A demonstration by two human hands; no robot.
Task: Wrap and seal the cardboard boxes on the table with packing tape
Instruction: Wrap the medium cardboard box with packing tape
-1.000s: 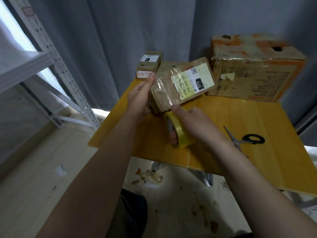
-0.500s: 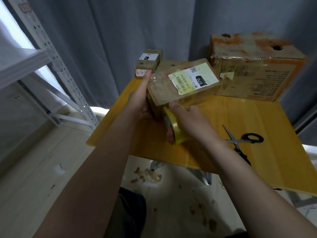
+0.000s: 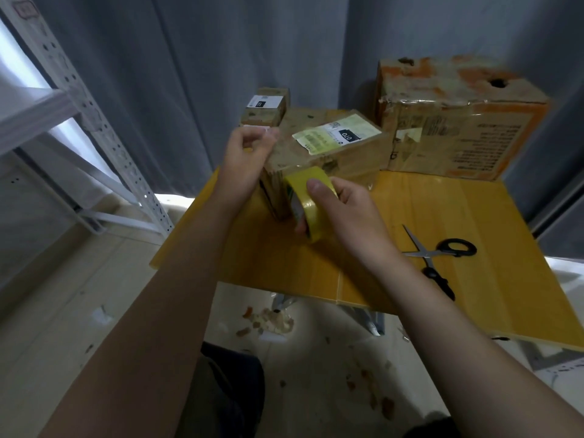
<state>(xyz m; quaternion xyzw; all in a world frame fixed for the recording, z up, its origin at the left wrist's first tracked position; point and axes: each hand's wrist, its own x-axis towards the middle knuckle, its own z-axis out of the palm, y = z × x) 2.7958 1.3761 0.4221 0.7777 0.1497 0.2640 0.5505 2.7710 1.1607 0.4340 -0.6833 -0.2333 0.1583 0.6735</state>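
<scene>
A medium cardboard box (image 3: 325,156) with a yellow-white label on top stands on the yellow table (image 3: 410,273). My left hand (image 3: 246,159) rests against the box's left side, fingers curled at its upper left corner. My right hand (image 3: 341,213) grips a yellow tape roll (image 3: 306,200), held against the box's near face. A large worn orange-marked box (image 3: 458,121) stands at the back right. A small box (image 3: 267,105) with a white label sits behind my left hand.
Black-handled scissors (image 3: 439,257) lie open on the table to the right of my right hand. A white metal shelf frame (image 3: 94,121) stands at the left. Grey curtains hang behind. Scraps litter the floor (image 3: 268,320) under the table edge.
The box has been lowered from a tilt and now stands flat on the table. My left hand has shifted up to its upper left corner. The tape roll stays at the near face.
</scene>
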